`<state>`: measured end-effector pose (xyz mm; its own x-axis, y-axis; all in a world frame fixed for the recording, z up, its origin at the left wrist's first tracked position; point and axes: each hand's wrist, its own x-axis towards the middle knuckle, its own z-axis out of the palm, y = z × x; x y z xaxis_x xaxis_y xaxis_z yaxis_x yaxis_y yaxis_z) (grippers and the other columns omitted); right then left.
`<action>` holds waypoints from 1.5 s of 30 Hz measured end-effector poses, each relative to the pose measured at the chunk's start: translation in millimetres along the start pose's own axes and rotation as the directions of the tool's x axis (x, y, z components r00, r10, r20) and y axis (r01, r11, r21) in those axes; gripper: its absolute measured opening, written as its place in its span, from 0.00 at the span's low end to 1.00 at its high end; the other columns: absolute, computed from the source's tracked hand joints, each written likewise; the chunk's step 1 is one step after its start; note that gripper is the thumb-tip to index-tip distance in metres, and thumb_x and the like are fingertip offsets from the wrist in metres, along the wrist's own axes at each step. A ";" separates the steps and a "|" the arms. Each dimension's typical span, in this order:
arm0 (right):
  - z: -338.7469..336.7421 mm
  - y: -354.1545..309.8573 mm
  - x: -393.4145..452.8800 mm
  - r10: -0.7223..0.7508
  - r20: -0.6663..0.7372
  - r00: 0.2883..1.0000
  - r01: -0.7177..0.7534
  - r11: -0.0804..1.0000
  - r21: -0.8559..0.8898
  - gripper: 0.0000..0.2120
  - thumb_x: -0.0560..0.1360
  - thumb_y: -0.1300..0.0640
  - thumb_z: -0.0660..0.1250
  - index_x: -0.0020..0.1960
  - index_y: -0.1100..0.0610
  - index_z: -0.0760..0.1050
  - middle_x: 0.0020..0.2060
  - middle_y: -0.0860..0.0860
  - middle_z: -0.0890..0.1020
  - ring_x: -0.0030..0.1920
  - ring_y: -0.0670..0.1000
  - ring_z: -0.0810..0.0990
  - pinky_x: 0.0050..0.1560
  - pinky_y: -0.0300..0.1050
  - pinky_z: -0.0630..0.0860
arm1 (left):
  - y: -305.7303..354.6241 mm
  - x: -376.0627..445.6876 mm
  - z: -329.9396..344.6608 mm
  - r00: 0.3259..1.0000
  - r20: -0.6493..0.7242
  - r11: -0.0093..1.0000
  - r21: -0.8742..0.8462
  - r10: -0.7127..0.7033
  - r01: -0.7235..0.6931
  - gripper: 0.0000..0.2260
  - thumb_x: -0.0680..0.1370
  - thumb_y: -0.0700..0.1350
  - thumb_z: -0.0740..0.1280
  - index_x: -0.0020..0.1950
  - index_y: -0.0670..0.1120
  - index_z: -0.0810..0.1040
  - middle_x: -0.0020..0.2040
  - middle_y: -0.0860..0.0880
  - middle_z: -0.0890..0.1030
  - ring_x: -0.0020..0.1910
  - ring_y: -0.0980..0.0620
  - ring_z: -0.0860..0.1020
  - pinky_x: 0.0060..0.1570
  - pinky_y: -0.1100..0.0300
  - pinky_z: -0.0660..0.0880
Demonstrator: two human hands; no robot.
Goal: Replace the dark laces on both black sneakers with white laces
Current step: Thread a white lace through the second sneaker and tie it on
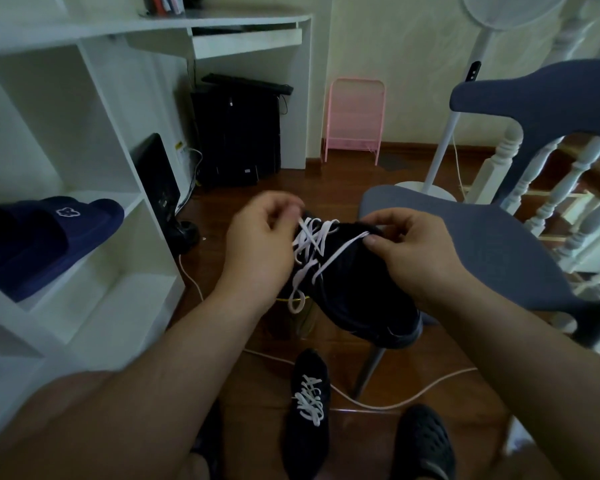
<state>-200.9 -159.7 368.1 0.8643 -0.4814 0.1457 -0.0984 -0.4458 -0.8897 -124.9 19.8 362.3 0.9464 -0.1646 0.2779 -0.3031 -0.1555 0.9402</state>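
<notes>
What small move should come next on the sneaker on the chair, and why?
Probably draw both white lace ends snug: the left hand and right hand each pinch one, yet the crossings on the black sneaker lie loose, one loop dangling. The sneaker on the floor already looks laced.

I see a room in a home: a white desk (194, 26) with shelves, a computer tower (236, 133), a standing fan (465, 98), stair balusters (568, 188), wooden floor (413, 358).

Wood floor (413, 382): one black sneaker (309, 410) (white laces already in) lies on it, a pale cable (388, 405) running just beside. Grey chair (482, 244) stands there too, second sneaker (357, 289) at its seat edge. White shelf (94, 271) holds a navy slipper (42, 240).
</notes>
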 end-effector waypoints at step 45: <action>-0.5 -19.5 -13.7 -0.091 0.217 0.972 0.065 0.990 0.122 0.14 0.80 0.61 0.71 0.64 0.50 0.81 0.50 0.48 0.86 0.52 0.43 0.85 0.52 0.39 0.82 | 17.3 -9.2 -4.6 0.967 0.187 0.922 0.315 0.174 -0.227 0.08 0.77 0.52 0.78 0.51 0.57 0.81 0.39 0.59 0.83 0.42 0.69 0.80 0.38 0.74 0.74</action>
<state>-211.1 -144.8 383.6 0.9559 -0.2642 0.1285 0.0188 -0.3812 -0.9243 -138.3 23.1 377.0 0.8416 -0.3680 0.3954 -0.5289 -0.4130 0.7414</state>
